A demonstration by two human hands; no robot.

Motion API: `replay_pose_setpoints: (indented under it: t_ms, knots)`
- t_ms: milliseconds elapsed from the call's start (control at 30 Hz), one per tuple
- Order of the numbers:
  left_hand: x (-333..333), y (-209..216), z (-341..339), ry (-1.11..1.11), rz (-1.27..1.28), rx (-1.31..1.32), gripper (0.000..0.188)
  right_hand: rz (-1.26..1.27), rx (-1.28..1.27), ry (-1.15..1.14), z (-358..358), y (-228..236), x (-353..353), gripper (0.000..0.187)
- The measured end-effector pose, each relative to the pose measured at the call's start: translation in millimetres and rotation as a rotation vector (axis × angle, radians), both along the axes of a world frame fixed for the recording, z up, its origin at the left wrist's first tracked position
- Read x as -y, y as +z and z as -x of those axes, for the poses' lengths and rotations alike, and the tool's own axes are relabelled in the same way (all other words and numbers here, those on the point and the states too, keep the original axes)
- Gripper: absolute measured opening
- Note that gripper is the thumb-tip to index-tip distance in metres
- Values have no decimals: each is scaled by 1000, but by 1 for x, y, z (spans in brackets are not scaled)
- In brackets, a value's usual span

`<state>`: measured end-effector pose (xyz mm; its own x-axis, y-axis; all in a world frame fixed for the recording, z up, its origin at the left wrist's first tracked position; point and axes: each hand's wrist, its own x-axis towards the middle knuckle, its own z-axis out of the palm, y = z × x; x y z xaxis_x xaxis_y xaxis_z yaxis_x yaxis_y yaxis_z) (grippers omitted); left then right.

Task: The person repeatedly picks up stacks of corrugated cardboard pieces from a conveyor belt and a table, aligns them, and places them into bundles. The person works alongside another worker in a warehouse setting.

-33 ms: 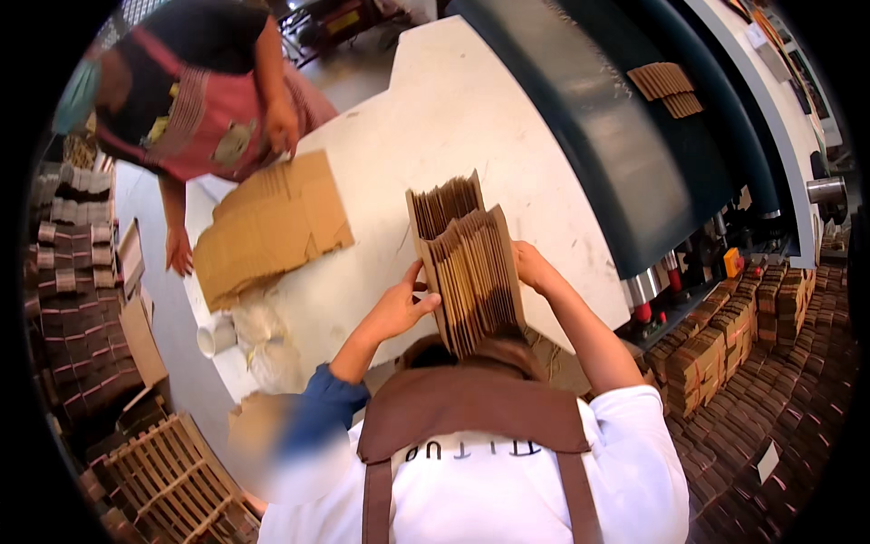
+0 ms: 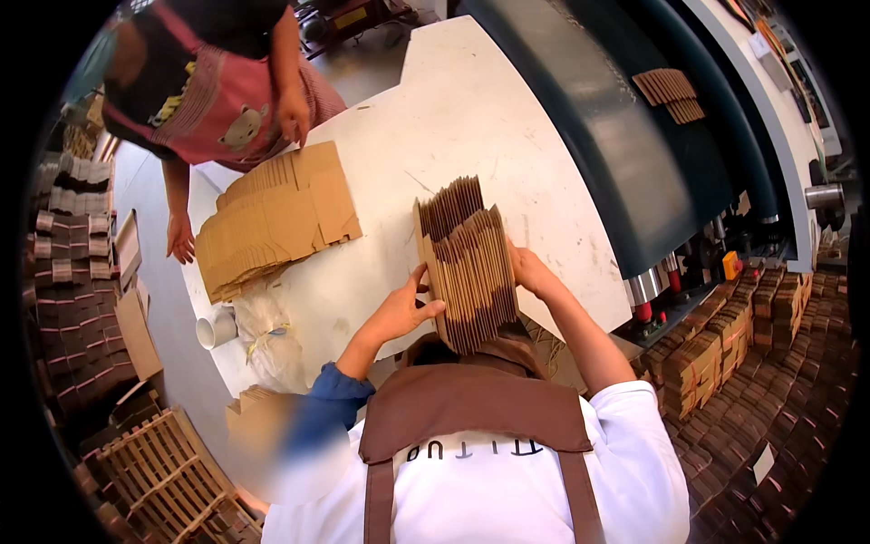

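A stack of flat brown cardboard pieces (image 2: 471, 272) stands on edge in front of my body, its many edges facing up. My left hand (image 2: 408, 306) presses against its left side, thumb and fingers spread along the cardboard. Against the right side rests my right hand (image 2: 533, 270), its fingers partly hidden behind the stack. Between them the cardboard is squeezed into one block at the near edge of the white table (image 2: 390, 163).
Across the table a co-worker in a pink apron (image 2: 231, 109) has both hands by a fanned cardboard pile (image 2: 272, 218). A white cup (image 2: 216, 328) and a plastic bag (image 2: 272, 340) lie nearby. A machine with a dark belt (image 2: 580, 109) carries cardboard pieces (image 2: 669, 95). Cardboard stacks (image 2: 716, 358) fill the right floor.
My cardboard stack looks more even and slightly shifted, still between both hands. The co-worker's pile now shows spread, layered edges.
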<state>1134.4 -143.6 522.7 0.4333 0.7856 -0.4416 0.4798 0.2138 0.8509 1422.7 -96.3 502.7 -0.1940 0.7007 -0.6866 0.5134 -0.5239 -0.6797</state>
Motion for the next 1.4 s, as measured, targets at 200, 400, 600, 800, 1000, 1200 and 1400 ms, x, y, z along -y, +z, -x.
replay_pose_setpoints:
  t_ms: [200, 400, 600, 800, 1000, 1200, 1400]
  knots:
    - [0, 20, 34, 42, 14, 108, 108, -86, -94, 23, 29, 56, 14, 82]
    - [-90, 14, 24, -61, -206, 384, 87, -117, -147, 11, 23, 32, 33, 79]
    - [-151, 21, -16, -387, 117, 467, 83, -100, -238, -7, 32, 48, 29, 69]
    - [-136, -4, 2, 80, -135, 616, 64, -126, -242, 23, 28, 35, 33, 68]
    - [-22, -67, 25, 337, -556, 178, 56, -121, -217, -71, 37, 34, 25, 68]
    - [-11, -75, -12, 433, -570, 345, 55, -145, -150, -66, 48, 27, 20, 72]
    - [-23, -16, -17, 381, -710, -78, 53, 254, -745, -488, 46, 9, 6, 71]
